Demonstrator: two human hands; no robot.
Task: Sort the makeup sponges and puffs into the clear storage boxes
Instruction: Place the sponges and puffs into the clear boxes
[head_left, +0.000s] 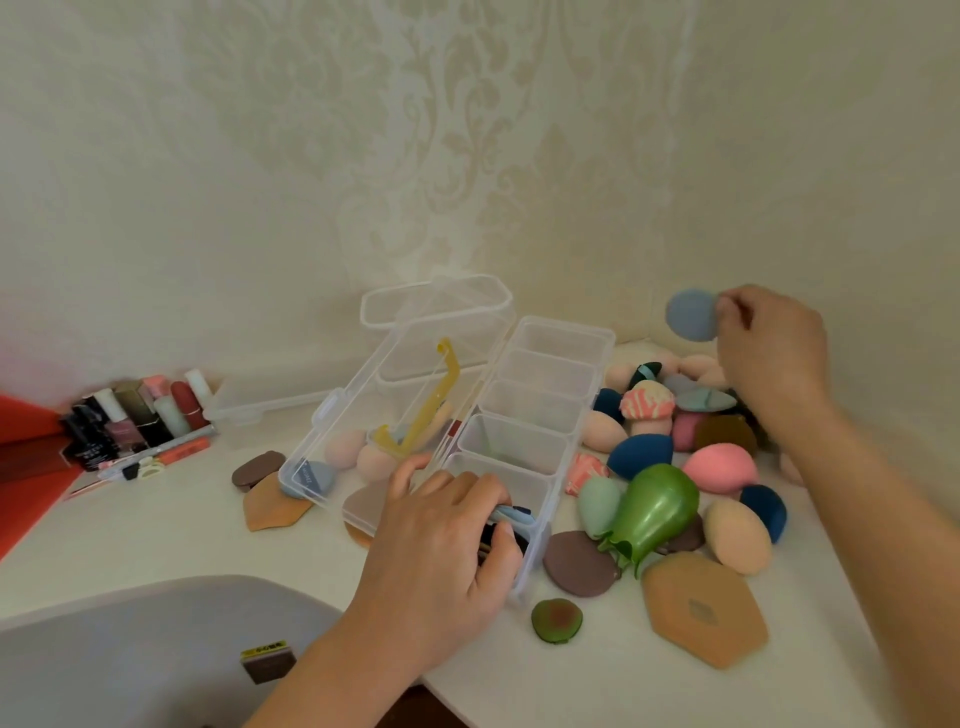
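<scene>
1. White worktop (156, 530): it carries both boxes and all the unsorted stock. Most of the task is judged to be left.
2. Clear hinged storage box with a yellow handle (363, 395), left of centre, lid open. It holds peach egg-shaped sponges (345, 447) and a grey-blue flat puff (311, 478), so some sorting is done.
3. Clear five-compartment storage box (561, 332), just right of the hinged box. Its four far compartments look empty, and only the near one shows contents.
4. Loose heap of egg-shaped sponges in pink, peach, navy and mint (701, 431), on the right of the worktop, all still outside the boxes.
5. Left hand (441, 551): it is at the near compartment, with the fingers and thumb curled and appearing to pinch a pale blue flat puff (511, 514) there.
6. Right hand (769, 353): it is raised over the far part of the heap, and its fingers pinch the edge of a grey-blue round flat puff (691, 314), held in the air, well apart from either box.
7. Tan hexagonal flat puff (704, 608), near right, not yet sorted.
8. Glossy green eggplant-shaped case (654, 504), lying among the sponges.
9. Brown teardrop flat puff (579, 564), beside the divided box, not yet sorted.
10. Small green round puff (557, 620), nearest the viewer, not yet sorted.
</scene>
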